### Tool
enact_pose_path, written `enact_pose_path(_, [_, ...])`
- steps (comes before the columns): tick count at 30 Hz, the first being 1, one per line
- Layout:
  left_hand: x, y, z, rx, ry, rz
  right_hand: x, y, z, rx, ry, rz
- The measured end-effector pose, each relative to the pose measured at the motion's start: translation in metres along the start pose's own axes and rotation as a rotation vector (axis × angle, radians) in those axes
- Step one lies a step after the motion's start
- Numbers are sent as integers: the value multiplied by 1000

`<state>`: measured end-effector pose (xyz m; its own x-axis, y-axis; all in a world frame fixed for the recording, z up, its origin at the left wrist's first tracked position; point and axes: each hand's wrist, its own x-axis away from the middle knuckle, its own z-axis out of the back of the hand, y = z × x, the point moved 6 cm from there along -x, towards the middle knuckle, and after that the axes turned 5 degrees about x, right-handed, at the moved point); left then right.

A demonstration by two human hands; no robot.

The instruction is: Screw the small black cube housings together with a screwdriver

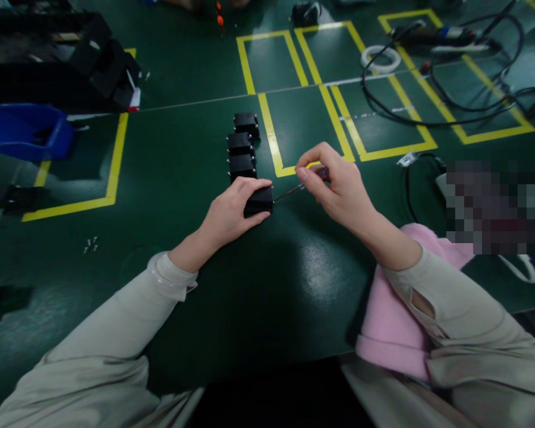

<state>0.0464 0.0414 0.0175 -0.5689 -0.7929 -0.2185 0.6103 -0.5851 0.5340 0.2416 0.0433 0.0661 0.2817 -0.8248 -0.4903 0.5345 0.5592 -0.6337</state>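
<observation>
My left hand [232, 214] is closed around a small black box [259, 201], which it steadies on the green tabletop [276, 279]. In my right hand [332, 184] is a screwdriver [289, 191], gripped by its dark handle between thumb and fingers. The thin shaft slants down to the left, and its tip meets the right side of the black box near a small screw. Beyond my left hand stand several similar black boxes [242, 164] in a row, with small shiny screws at their sides.
Several loose screws [90, 244] lie at the left. A blue bin [29, 132] and black racks [84, 65] stand at the far left. Yellow tape outlines [270, 128] mark the table. Black cables [383, 119] and a white tape ring [380, 59] lie far right. Pink cloth [390, 321] is under my right forearm.
</observation>
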Motion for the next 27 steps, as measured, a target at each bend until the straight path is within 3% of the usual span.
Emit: enact_pose_path(27, [0, 0, 0, 3, -2, 4, 1, 0, 2, 49, 24, 32])
